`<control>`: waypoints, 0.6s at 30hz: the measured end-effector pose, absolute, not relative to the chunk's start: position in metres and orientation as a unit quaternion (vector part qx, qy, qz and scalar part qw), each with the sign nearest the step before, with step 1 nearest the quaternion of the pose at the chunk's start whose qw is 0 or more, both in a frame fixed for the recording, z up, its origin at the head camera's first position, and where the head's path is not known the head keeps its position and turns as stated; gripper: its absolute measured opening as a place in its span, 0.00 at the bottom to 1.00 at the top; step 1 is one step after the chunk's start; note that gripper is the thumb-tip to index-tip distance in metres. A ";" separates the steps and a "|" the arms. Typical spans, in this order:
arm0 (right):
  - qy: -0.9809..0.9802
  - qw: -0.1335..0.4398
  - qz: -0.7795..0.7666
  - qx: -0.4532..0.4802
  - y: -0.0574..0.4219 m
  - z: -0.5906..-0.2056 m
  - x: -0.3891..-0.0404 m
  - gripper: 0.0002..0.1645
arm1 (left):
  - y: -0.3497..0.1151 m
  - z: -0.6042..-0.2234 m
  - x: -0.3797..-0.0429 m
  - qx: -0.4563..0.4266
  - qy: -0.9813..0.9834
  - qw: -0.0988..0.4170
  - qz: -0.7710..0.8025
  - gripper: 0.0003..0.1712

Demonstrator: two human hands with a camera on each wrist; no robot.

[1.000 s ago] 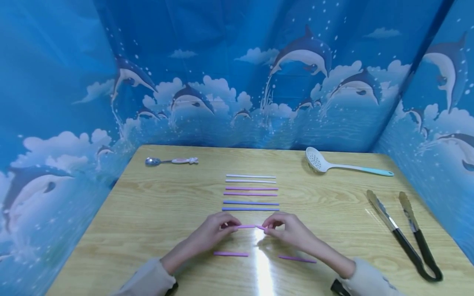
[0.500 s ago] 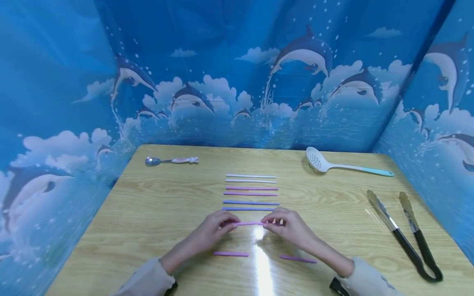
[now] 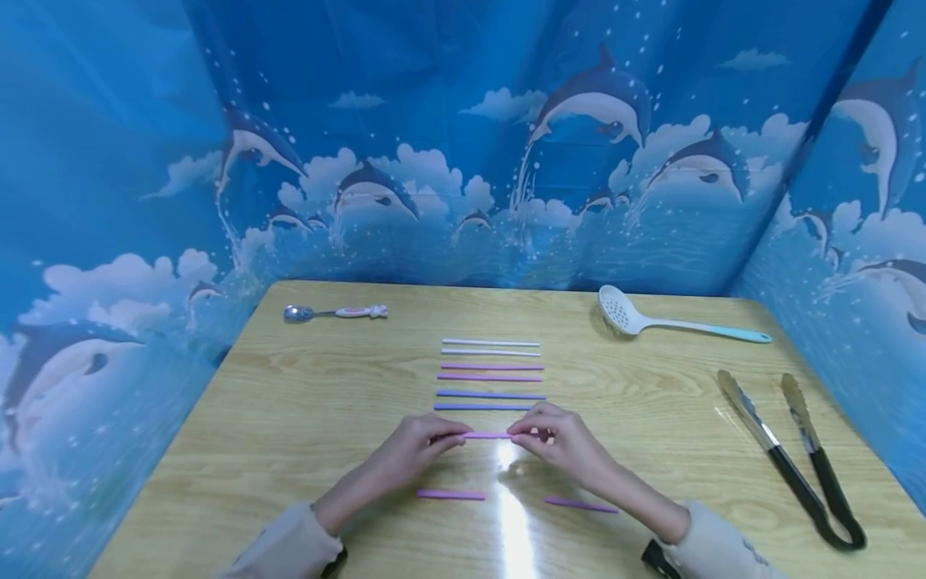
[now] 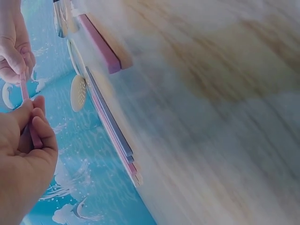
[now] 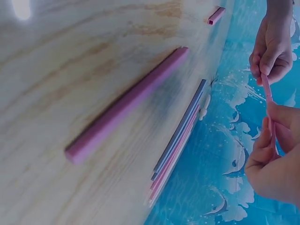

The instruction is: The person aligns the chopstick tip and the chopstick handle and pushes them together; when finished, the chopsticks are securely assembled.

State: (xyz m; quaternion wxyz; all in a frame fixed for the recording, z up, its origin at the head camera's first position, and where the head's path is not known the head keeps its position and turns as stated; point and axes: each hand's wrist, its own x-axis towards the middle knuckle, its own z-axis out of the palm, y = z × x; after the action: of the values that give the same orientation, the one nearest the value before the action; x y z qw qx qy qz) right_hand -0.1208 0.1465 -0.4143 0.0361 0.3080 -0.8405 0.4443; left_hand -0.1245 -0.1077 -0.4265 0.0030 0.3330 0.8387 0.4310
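My left hand (image 3: 414, 452) and right hand (image 3: 567, 444) face each other above the table, each pinching one end of a thin pink stick (image 3: 486, 435) between thumb and fingers. It lies nearly level in the head view. In the right wrist view, two pink stick pieces (image 5: 267, 89) appear to meet end to end between the hands; whether they are joined I cannot tell. Closer to me on the table lie two more short pieces, a purple-pink stick on the left (image 3: 452, 495) and another on the right (image 3: 581, 505).
Beyond the hands, pairs of blue sticks (image 3: 490, 395), pink sticks (image 3: 492, 367) and white sticks (image 3: 490, 343) lie in parallel rows. A spoon (image 3: 336, 313) is at the back left, a slotted skimmer (image 3: 624, 312) at the back right. Black-handled tongs (image 3: 816, 474) lie spread at the right.
A second ago, two pink pieces showed a small gap and a slight angle between them; now they form one straight line. The right hand has shifted slightly left and away from me.
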 end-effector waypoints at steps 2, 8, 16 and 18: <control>-0.840 0.046 0.440 0.314 0.146 -0.414 -0.121 0.06 | -0.108 -0.427 -0.125 0.341 0.836 -0.007 0.429 0.11; -0.842 0.073 0.425 0.324 0.143 -0.414 -0.121 0.08 | -0.108 -0.427 -0.127 0.360 0.831 -0.028 0.422 0.11; -0.842 0.108 0.416 0.327 0.141 -0.413 -0.124 0.09 | -0.108 -0.424 -0.131 0.377 0.830 -0.053 0.408 0.10; -0.840 0.114 0.418 0.327 0.140 -0.413 -0.124 0.09 | -0.107 -0.424 -0.131 0.375 0.831 -0.051 0.407 0.10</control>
State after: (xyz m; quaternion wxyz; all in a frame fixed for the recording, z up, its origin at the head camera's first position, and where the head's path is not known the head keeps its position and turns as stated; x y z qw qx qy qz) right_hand -0.1244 0.1400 -0.4131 0.1140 0.3267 -0.8398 0.4184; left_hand -0.1311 -0.1073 -0.4238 -0.0506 0.3749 0.8315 0.4068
